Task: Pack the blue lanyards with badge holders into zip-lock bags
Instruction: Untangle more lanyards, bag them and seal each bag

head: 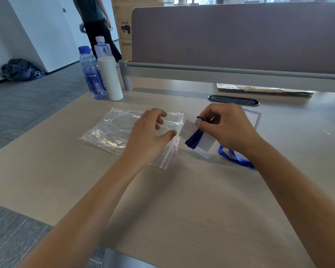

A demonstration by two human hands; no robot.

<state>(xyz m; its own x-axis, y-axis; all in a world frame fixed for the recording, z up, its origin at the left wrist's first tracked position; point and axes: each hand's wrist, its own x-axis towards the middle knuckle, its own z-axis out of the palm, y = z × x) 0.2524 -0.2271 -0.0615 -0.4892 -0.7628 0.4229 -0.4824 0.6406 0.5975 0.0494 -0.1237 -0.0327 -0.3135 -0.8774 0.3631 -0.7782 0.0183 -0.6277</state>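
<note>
A clear zip-lock bag (112, 130) lies flat on the desk, its red-lined zip edge (170, 151) facing right. My left hand (149, 136) rests on the bag near that opening, fingers loosely curved, thumb at the zip edge. My right hand (226, 128) pinches a white badge holder (205, 142) with its blue lanyard (193, 139) folded across it, just right of the bag's mouth. A loop of blue lanyard (238, 159) trails on the desk under my right wrist. Another clear badge holder (253, 117) lies behind my right hand, partly hidden.
Two water bottles (91, 74) and a white cylinder (110, 78) stand at the desk's back left. A dark oval cable slot (233, 100) and a flat stack of packaging (265, 89) lie below the grey partition (238, 35). A person stands on the floor beyond.
</note>
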